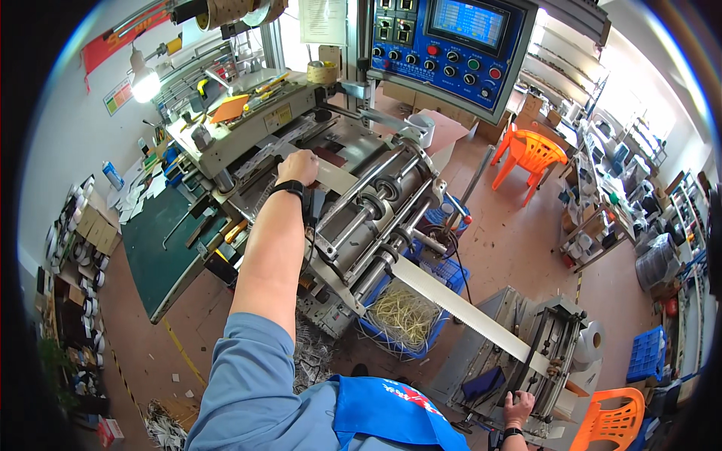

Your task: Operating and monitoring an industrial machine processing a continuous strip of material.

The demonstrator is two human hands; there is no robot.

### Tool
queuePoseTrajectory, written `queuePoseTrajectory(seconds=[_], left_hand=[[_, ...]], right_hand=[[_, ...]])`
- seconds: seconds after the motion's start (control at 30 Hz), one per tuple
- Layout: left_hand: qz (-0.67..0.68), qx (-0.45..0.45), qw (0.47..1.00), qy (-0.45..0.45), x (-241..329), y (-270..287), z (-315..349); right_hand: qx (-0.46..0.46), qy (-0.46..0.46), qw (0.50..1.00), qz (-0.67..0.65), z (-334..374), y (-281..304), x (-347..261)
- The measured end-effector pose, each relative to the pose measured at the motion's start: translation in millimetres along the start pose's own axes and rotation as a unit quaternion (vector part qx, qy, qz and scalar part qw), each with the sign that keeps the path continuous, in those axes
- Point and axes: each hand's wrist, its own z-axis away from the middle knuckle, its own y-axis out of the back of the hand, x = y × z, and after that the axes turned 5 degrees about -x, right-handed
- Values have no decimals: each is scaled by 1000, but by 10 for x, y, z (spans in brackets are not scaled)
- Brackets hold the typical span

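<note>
Pale strip point(466, 316), one, running from roller machine point(376, 203) to near-right stand point(556, 331); best kept evenly taut and straight, fingers clear of the machine. Left hand point(298, 167): arm outstretched far, fingers curled, hold cannot be told. Right hand point(519, 410): low, at stand's near edge, fingers loosely bent, grip uncertain.

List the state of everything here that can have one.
Left hand: fingers curled, grip hidden
Right hand: resting at the smaller machine
Pale strip: stretched from the large machine to the smaller one
Control screen: lit
Bulb: glowing
Blue basket: holding tangled yellowish trimmings
Far orange chair: upright
</note>
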Motion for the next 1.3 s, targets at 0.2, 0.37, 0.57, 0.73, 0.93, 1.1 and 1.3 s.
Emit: queuePoseTrajectory(seconds=[0.2, 0.37, 0.57, 0.73, 0.93, 1.1, 1.3], left_hand=[[-35, 14, 999, 4, -31, 32, -2], [-55, -11, 997, 56, -16, 117, 20], [-106, 58, 972, 202, -102, 219, 133], [-85, 59, 967, 232, -208, 179, 46], [-33, 73, 983, 164, -280, 88, -98], [-91, 136, 974, 157, -185, 90, -90], [-21, 221, 970, 98, -226, 34, -202]], right_hand=[[12, -5, 1000, -2, -9, -19, 21], [-12, -20, 1000, -13, -3, -15, 42], [0, -8, 1000, -12, -22, -26, 55], [12, -12, 1000, -12, -7, -6, 1], [0, -18, 1000, -23, -6, 24, -16], [11, -16, 1000, -7, -34, 41, -12], [22, -5, 1000, -3, -51, 57, -50]])
